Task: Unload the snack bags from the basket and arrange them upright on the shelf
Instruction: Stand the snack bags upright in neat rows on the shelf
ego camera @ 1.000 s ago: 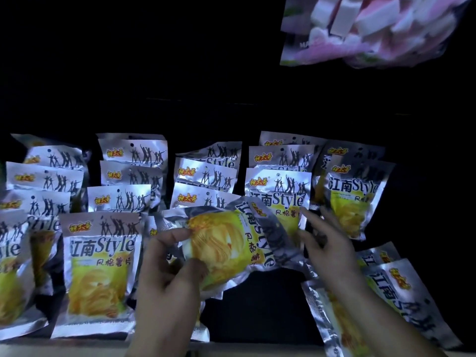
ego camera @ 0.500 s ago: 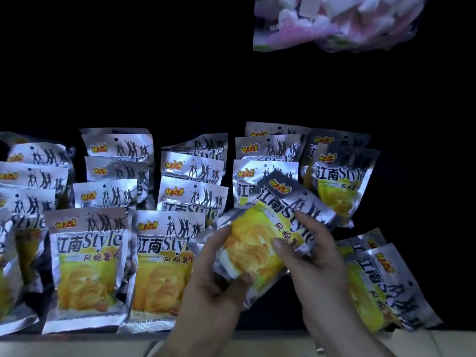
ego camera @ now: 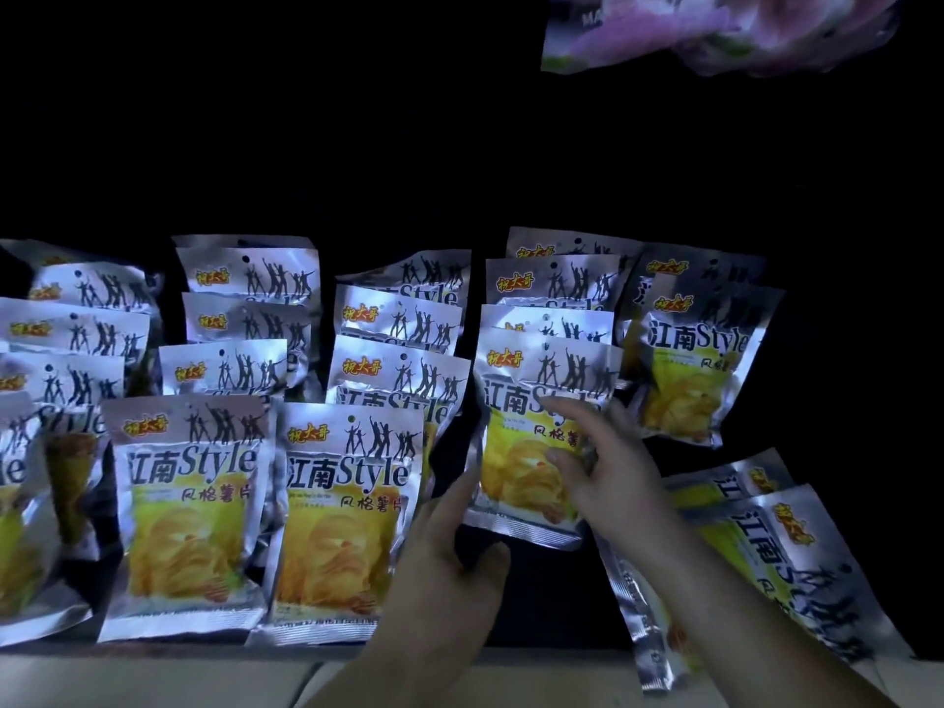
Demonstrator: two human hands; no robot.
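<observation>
Left hand (ego camera: 449, 549): fingers straight, laid along the lower left edge of the chip bag (ego camera: 526, 442); thumb curled below the bag and apart from it. No grasp.

Right hand (ego camera: 613, 472): index finger and thumb lie on the bag's front, near its right edge. Cannot tell whether any finger is behind the foil, so pinch or mere press is undetermined.

The chip bag stands upright between the two hands, on the shelf (ego camera: 153, 677). It is crinkled silver foil with a flat sealed hem. Print: black dancing silhouettes, "江南Style", "风格薯片" partly covered, over a yellow panel picturing chips. The small red-and-yellow logo is too blurred to read.

Left of the grip and behind it are standing bags (ego camera: 189, 503) of the same print, in overlapping columns. Right of the grip, two flat bags (ego camera: 766, 554) lie tilted on their backs. Far above on the right is a blurred pink pack (ego camera: 715, 33) of glossy film, with the letters "MA" legible.
</observation>
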